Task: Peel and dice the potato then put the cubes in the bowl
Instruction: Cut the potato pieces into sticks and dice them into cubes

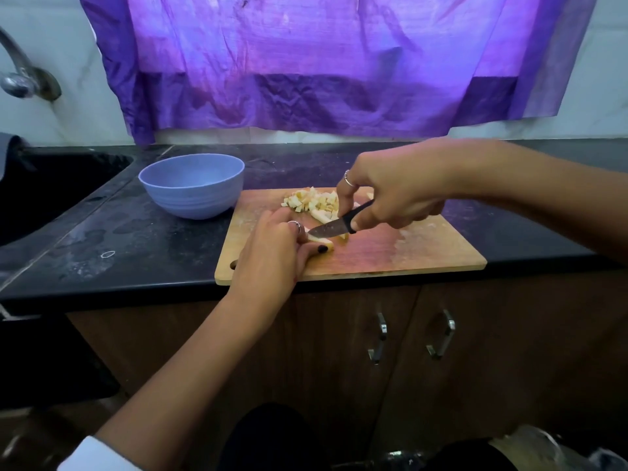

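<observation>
From the head view, the right hand (pixel 390 195) is gripping the black handle of a small knife (pixel 336 227), its blade lying low over a pale potato piece (pixel 324 240) on the wooden cutting board (pixel 390 253). The left hand (pixel 272 253) is pinning that piece down, its grip narrow, fingers curled onto the potato and the thumb (dark-nailed) lying along its near side. A heap of diced cubes (pixel 311 201) is sitting at the far edge of the board, just beside the right hand. The blue bowl (pixel 193 185) is standing on the dark table (pixel 119 239), touching or nearly touching the board's far left corner. A purple cloth (pixel 306 62) is hanging behind.
</observation>
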Tool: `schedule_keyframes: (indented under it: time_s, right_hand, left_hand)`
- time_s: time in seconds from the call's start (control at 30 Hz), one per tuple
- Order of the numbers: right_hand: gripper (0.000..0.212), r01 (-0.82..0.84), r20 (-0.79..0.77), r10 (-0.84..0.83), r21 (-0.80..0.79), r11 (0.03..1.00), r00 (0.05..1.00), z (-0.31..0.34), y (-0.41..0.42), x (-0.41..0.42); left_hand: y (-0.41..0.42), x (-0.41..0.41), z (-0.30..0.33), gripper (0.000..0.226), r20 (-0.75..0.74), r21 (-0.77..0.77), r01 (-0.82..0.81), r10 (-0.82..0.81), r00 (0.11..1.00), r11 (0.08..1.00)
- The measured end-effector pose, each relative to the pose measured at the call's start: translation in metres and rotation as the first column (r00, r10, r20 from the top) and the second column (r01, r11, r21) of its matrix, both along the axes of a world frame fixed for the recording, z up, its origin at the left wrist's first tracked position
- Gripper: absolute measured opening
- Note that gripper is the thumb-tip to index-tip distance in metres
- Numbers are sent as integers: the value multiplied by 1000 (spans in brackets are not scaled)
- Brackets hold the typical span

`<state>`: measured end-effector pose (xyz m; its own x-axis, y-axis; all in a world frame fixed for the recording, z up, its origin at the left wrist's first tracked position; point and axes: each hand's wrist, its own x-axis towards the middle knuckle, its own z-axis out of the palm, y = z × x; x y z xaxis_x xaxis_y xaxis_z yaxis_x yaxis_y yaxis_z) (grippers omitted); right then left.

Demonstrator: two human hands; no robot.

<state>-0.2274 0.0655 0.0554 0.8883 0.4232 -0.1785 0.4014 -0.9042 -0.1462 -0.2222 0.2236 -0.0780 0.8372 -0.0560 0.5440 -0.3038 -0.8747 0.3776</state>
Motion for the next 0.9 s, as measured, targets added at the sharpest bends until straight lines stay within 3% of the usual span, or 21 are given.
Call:
schedule_keyframes:
  time_s: [0.3, 0.47, 0.63, 0.77, 0.9]
  right_hand:
    - [12, 7, 17, -6, -56, 998, 1000, -2, -2, -15]
    - [7, 47, -10, -47, -42, 998, 999, -1, -16, -32]
    - [19, -37, 168, 60, -138, 990, 984, -16, -9, -55]
    - [27, -4, 326, 81, -229, 973, 942, -29, -8, -69]
    - [28, 9, 445, 65, -163, 987, 893, -55, -15, -73]
  left_hand:
    - [-2, 10, 3, 37, -146, -31, -94, 88, 985, 995]
    - [-3, 11, 2, 32, -135, -47, -86, 79, 988, 995]
    - [6, 7, 9, 28, -236, -208, -18, -32, 971, 978]
    - [12, 2, 12, 24, -212, -247, 27, -81, 974, 969]
    - [15, -2, 11, 31, -208, -276, 52, -112, 972, 960]
